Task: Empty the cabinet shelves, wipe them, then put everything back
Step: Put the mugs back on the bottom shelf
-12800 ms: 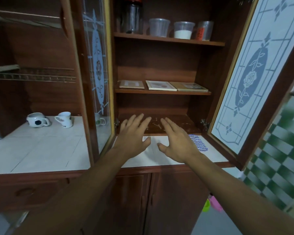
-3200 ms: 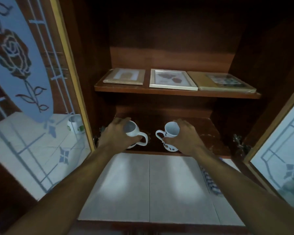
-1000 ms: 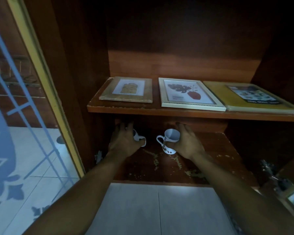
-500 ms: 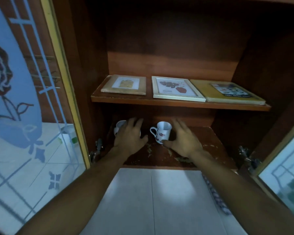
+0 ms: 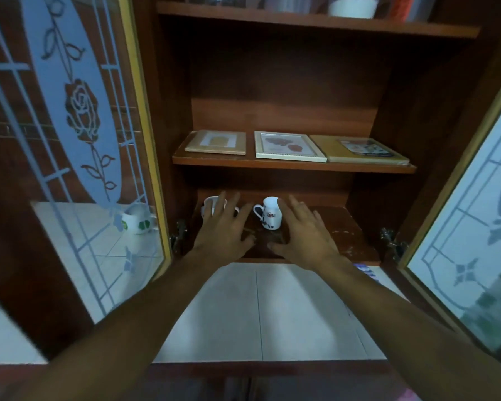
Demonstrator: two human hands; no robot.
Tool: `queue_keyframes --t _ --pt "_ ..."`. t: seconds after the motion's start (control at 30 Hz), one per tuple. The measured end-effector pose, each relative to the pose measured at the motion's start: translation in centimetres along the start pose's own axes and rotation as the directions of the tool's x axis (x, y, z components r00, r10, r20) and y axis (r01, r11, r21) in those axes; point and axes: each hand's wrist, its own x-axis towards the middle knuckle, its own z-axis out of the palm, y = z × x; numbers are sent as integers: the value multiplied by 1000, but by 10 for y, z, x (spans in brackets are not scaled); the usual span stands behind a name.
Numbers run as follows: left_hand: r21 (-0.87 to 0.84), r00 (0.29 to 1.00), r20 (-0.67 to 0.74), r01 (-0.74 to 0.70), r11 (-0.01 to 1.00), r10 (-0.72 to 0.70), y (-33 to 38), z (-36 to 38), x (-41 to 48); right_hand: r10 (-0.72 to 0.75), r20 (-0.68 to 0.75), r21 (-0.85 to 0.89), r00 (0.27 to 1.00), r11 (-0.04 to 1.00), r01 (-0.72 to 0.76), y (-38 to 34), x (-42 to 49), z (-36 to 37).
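We reach both forearms into the cabinet (image 5: 272, 111), palms down over the bottom shelf (image 5: 349, 237). Our left hand (image 5: 224, 227) has its fingers straight and spread, holding nothing, and hides part of the white mug (image 5: 209, 202) near the shelf's back left corner. Our right hand (image 5: 304, 233) lies just as flat and empty, just right of the patterned mug (image 5: 271, 215), which sits mid-shelf toward the back edge. Both mugs stand upright, mouths up. The patterned mug's handle points left. We cannot tell whether any fingertip touches either mug.

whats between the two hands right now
A white mug stands between the left hand and right hand; nearer the thumbs there is only bare shelf. The head view shows it.
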Motion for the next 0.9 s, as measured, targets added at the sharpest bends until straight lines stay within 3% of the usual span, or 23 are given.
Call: queue_keyframes --t 0.53,0.9 --pt "-65 992 -30 -123 990 121 -5 -73 -92 127 -28 -77 991 989 -129 -86 -105 -21" --pt "-100 995 -35 -100 990 97 2 -115 -168 90 -22 -66 996 994 -91 -128 -172 -36"
